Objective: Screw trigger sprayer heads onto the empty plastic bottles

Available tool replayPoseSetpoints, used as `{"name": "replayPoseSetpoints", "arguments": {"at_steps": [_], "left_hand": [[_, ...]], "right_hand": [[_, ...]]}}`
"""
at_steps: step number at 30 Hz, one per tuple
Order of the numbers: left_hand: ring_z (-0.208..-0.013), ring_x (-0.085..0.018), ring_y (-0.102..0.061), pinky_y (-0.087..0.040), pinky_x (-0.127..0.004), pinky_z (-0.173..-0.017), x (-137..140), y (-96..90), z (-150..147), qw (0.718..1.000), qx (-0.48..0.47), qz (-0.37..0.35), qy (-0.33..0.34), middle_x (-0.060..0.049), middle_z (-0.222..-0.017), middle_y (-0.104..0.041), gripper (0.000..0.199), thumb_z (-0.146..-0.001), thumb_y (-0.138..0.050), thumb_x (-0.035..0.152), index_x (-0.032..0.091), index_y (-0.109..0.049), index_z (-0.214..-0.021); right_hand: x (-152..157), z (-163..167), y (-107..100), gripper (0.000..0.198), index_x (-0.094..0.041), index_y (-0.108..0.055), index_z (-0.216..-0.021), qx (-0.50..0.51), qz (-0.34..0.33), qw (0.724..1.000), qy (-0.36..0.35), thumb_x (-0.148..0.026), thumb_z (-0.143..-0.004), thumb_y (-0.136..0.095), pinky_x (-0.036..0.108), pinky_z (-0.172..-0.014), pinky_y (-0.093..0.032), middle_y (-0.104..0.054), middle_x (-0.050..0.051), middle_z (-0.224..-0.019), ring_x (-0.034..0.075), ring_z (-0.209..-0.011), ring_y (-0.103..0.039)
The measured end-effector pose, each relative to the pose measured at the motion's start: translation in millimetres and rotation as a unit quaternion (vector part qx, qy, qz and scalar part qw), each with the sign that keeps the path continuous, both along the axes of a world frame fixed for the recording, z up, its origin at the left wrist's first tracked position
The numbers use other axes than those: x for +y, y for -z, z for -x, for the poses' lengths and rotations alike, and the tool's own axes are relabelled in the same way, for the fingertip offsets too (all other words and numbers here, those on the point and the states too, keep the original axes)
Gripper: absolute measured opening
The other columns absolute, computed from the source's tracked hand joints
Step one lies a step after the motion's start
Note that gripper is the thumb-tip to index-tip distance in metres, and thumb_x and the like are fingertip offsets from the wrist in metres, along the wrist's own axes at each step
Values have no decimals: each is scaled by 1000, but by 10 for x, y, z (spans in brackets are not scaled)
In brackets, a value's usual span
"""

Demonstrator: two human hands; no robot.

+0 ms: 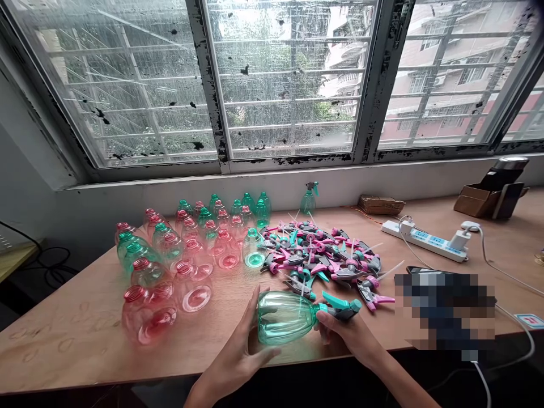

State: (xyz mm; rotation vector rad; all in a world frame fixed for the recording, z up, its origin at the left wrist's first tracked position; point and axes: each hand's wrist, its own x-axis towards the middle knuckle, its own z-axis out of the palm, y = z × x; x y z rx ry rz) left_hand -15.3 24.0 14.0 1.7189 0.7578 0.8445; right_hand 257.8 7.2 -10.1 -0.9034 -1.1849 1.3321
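Observation:
A clear green spray bottle (pixel 284 320) lies sideways above the table's front edge, its base to the left. A teal and grey trigger head (pixel 340 306) sits on its neck. My right hand (pixel 355 335) is closed around the neck, just under the trigger head. At the base end, my left hand (pixel 238 357) cradles the bottle, with the thumb below and some fingers partly hidden by it. Just beyond lies a heap of pink, teal and grey trigger heads (pixel 314 249) with white dip tubes.
Several headless pink bottles (pixel 193 292) and green bottles (pixel 138 255) stand at left. By the wall stands a green bottle with a trigger head (pixel 309 198). To the right are a power strip (pixel 425 241), a blurred-out dark device (pixel 446 309), cables and cardboard boxes (pixel 474 201).

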Motion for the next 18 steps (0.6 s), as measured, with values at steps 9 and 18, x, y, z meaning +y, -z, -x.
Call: {"name": "replayPoseSetpoints", "arguments": {"at_steps": [9,18], "left_hand": [[-150,-30,-35,-29,-49,-123,7,2,-5,1000,-17,19,3,-2,-171,-18,89,-96,-65,36,46,-3,-159],[-153,-31,-28,-29,-45,-124,-17,-16,4,996,-42,74,7,-6,-172,-12,94,-93,-68,44,38,-4,-161]], "right_hand": [[0,5,-2,39,-19,-67,-99,3,0,1000,9,-54,-85,-74,29,-52,-48,-72,2,-70,16,-53,-61],[9,0,5,31,-18,-68,-86,-12,-8,1000,-8,-48,-86,-76,25,-53,-46,-66,-3,-59,13,-52,-57]]}}
